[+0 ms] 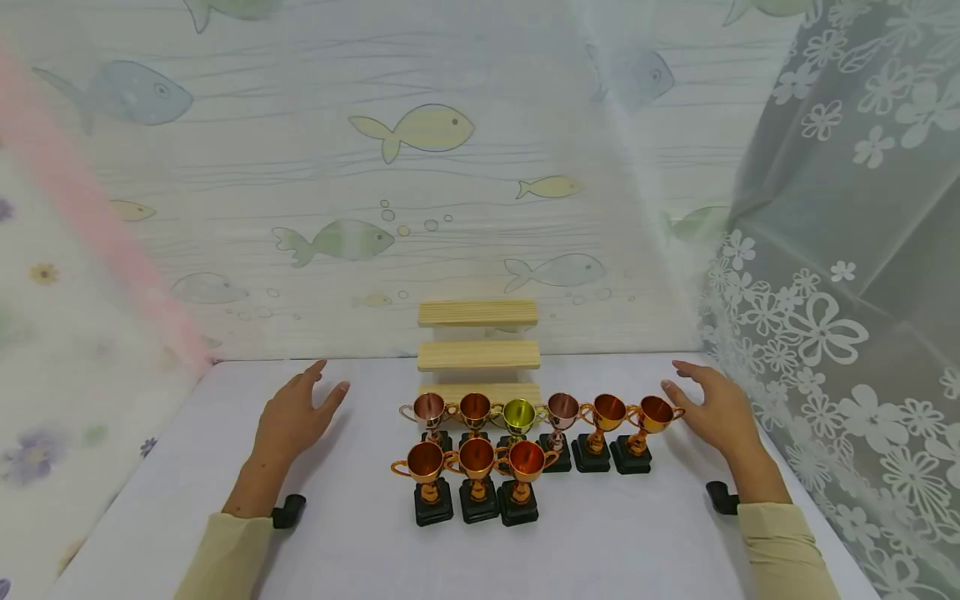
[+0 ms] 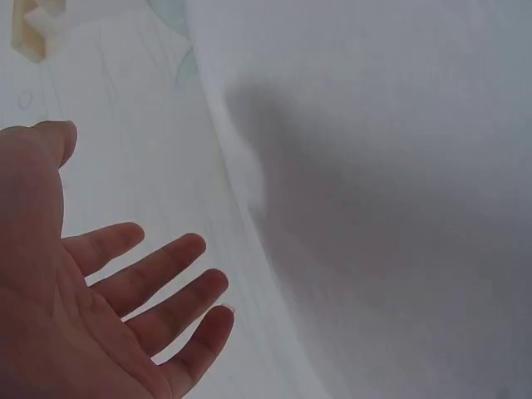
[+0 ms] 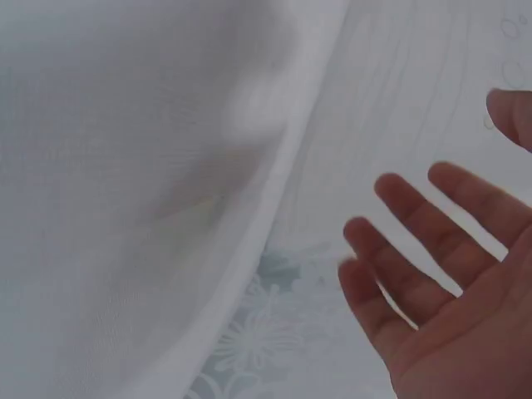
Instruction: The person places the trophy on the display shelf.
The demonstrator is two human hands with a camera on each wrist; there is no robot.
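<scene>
Trophies, nine small cups in two rows, stood on the bench before a wooden stepped stand. Left hand and right hand hovered spread and empty either side; lifting one by its base looked safest.

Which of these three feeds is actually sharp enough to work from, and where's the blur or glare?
Head view: sharp on the small shiny metallic trophy cups, which carry bright glints; a blurred pink streak crosses the left edge. Left wrist view: left hand close and soft, background washed-out white with a grey shadow. Right wrist view: right hand blurred, pale fabric behind hazy.
</scene>
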